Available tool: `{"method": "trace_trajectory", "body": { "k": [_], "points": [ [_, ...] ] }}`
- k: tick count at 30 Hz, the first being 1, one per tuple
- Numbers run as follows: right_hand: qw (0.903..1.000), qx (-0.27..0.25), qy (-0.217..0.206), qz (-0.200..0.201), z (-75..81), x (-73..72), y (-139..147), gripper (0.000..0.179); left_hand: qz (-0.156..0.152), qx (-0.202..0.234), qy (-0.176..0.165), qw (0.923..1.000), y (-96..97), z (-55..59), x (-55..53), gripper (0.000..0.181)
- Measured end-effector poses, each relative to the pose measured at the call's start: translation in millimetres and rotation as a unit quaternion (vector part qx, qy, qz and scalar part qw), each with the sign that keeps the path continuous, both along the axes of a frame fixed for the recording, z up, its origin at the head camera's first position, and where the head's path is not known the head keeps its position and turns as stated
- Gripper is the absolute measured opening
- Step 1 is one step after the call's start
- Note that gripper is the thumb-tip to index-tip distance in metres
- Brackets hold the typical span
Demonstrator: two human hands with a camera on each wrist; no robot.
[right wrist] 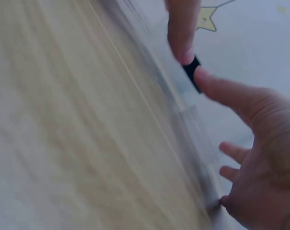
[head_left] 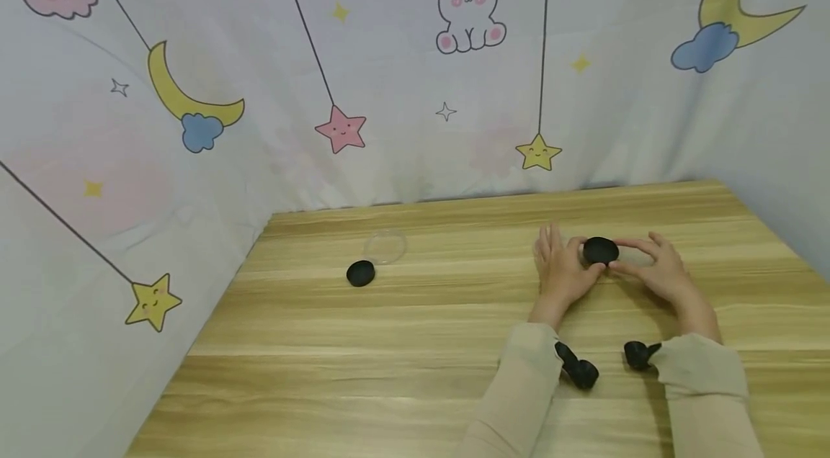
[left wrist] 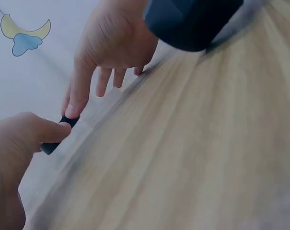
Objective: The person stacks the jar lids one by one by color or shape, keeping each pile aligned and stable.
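Note:
Both hands meet over the right part of the table around a small round black disc [head_left: 601, 251]. My left hand [head_left: 563, 267] pinches its left edge with thumb and index finger, the other fingers stretched out. From the other side my right hand [head_left: 658, 271] pinches the near right edge. Seen edge-on in the left wrist view, the black disc [left wrist: 53, 144] is thin and has a fingertip and thumb of the two hands on it. The right wrist view shows the disc [right wrist: 191, 74] tilted with the picture, with the right thumb against it.
A second black disc [head_left: 360, 273] lies at the left of the wooden table [head_left: 389, 371]. Just behind it is a clear round ring-like piece [head_left: 385, 247]. A printed curtain [head_left: 402, 83] hangs along the table's back edge. Black wrist devices [head_left: 580, 371] sit at both sleeves.

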State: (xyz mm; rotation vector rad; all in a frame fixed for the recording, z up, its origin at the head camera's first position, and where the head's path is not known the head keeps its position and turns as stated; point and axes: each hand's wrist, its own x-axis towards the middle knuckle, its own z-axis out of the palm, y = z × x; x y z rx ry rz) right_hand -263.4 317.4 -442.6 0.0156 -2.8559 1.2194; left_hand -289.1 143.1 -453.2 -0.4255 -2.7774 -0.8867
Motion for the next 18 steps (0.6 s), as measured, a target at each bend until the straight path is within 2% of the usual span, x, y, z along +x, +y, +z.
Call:
{"method": "trace_trajectory", "body": {
  "k": [3, 7, 11, 13, 16, 18],
  "points": [
    [0.9983, -0.056, -0.002, 0.013, 6.0, 0.7, 0, 0.067, -0.015, 0.038, 0.027, 0.9988, -2.0, 5.2, -1.0, 0.042],
    [0.9952, -0.095, -0.004, 0.024, 21.7, 4.9, -7, 0.069, -0.038, 0.121, 0.031, 0.9914, -8.5, 20.4, 0.1, 0.045],
    [0.9936, -0.11, 0.013, 0.022, 40.2, 7.9, -20, 0.068, -0.061, 0.212, 0.014, 0.9753, -21.4, 41.6, 3.5, 0.046],
    [0.9914, -0.124, 0.031, 0.027, 48.3, 8.7, -28, 0.065, -0.066, 0.241, 0.009, 0.9682, -31.0, 52.0, 5.4, 0.045],
    [0.9843, -0.157, 0.068, 0.043, 59.6, 8.8, -45, 0.059, -0.08, 0.276, 0.015, 0.9576, -48.3, 64.7, 7.8, 0.045],
    [0.9759, -0.189, 0.093, 0.058, 65.8, 8.9, -59, 0.056, -0.087, 0.294, 0.029, 0.9515, -60.2, 71.2, 8.8, 0.046]
  ]
}}
